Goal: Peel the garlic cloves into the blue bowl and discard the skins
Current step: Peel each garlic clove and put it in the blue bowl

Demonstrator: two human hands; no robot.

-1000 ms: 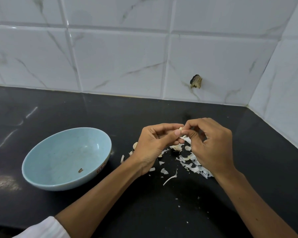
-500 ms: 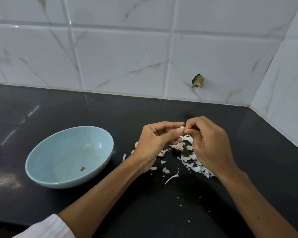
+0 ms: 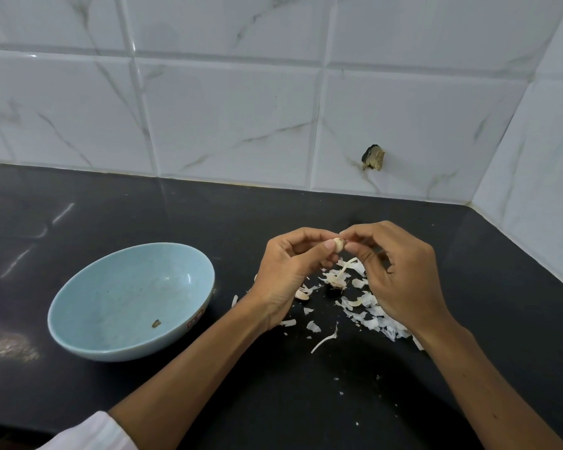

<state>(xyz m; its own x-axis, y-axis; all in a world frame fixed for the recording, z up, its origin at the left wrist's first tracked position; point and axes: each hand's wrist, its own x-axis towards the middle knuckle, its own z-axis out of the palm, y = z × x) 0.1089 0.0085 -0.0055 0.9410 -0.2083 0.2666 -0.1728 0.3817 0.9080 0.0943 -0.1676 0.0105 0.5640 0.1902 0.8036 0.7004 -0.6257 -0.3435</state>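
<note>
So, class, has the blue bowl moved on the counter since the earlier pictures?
No. The blue bowl lies just as before, down and left of the hole in the wall tile; only the camera shifted slightly.

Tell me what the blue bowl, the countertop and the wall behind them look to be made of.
Blue bowl: melamine or glazed ceramic, cannot tell which; pale speckled surface with a soft satin sheen and a thin rim.
Countertop: polished black stone, probably granite; it mirrors streaks of light.
Wall tiles: glossy glazed ceramic with a white marble look; grey veins, bevelled edges, grout lines.
</note>
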